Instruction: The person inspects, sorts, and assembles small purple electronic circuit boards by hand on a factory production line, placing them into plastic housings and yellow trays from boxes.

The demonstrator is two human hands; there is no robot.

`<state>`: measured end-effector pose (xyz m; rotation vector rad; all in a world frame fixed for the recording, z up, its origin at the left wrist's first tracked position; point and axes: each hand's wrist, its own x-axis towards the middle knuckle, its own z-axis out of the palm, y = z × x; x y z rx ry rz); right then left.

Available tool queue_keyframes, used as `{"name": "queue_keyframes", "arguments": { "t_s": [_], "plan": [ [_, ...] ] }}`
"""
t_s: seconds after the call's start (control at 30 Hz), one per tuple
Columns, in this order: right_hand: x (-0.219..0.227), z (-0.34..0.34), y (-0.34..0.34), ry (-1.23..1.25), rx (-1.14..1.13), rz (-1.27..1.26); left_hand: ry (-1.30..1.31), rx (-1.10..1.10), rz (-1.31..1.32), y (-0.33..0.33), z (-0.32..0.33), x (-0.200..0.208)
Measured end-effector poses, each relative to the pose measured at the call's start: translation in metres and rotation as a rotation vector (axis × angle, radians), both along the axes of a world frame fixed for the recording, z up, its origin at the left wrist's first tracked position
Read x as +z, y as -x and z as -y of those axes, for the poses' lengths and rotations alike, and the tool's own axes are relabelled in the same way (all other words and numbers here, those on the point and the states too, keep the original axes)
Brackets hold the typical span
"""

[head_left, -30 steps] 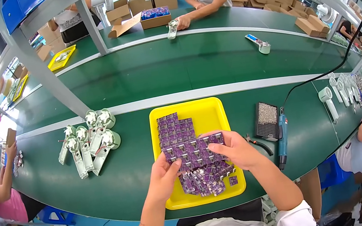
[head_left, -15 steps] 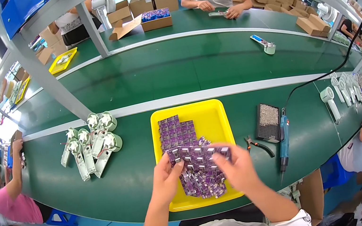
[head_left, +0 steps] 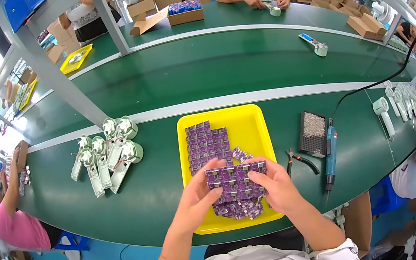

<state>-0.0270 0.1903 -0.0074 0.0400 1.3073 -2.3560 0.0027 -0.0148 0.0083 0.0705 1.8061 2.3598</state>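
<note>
- purple circuit board panel (head_left: 236, 176) is held over the yellow tray (head_left: 256, 122), left hand (head_left: 197, 195) and right hand (head_left: 278, 190) each with its grip clamped on one end.
- neat rows of boards (head_left: 207, 144) lie at the tray's far end, a loose heap (head_left: 237, 208) nearer; much looks left to sort.

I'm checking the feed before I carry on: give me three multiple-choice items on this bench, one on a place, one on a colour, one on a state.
1. Where do the pliers lie?
A. right of the yellow tray
B. left of it
C. inside it

2. What colour is the panel of circuit boards?
A. red
B. purple
C. white

3. How is the panel held?
A. by one hand
B. by both hands
C. by neither, it lies flat

Answers: 1 A, they rest on the green table beside the tray's right edge. 2 B, the boards are purple. 3 B, the left hand and the right hand grip its two ends above the tray.
</note>
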Motion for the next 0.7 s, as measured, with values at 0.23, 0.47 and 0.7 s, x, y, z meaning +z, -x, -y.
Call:
{"name": "queue_keyframes", "arguments": {
  "t_s": [0.23,0.47,0.7],
  "plan": [
    [0.000,0.010,-0.004,-0.158,0.050,-0.142,0.010,0.056,0.037,-0.008,-0.001,-0.012],
    [0.002,0.017,-0.012,-0.230,-0.211,-0.209,-0.085,0.141,0.009,-0.009,-0.001,-0.017],
    [-0.010,0.009,-0.010,-0.028,-0.015,-0.067,0.400,0.083,-0.261,-0.013,0.003,-0.003]
  ]
}}
